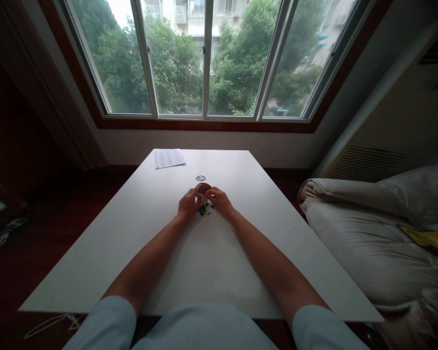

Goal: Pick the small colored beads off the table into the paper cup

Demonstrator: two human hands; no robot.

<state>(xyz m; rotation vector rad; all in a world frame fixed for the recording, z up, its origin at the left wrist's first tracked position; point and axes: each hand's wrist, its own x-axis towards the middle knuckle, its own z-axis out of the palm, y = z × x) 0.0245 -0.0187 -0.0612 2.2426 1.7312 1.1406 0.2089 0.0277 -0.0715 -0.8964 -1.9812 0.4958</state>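
Observation:
A small round brown object (205, 187), like a shallow lid or disc, is held tilted up just over the white table (211, 267). My left hand (189, 202) is closed on its left side. On the right, the bent fingers of my right hand (221, 200) pinch at its edge; whether a smaller piece is between them I cannot make out. Right below the object lies a loose cluster of tiny blue and green pieces (203, 210). Just beyond my hands a flat round thing with a dark rim (200, 178) rests on the table.
Printed paper sheets (170, 158) lie at the table's far left corner. A window (204, 63) with trees outside is behind the table. To the right stands a pale padded sofa or bedding (354, 233). Cables (3, 238) lie on the dark floor at left.

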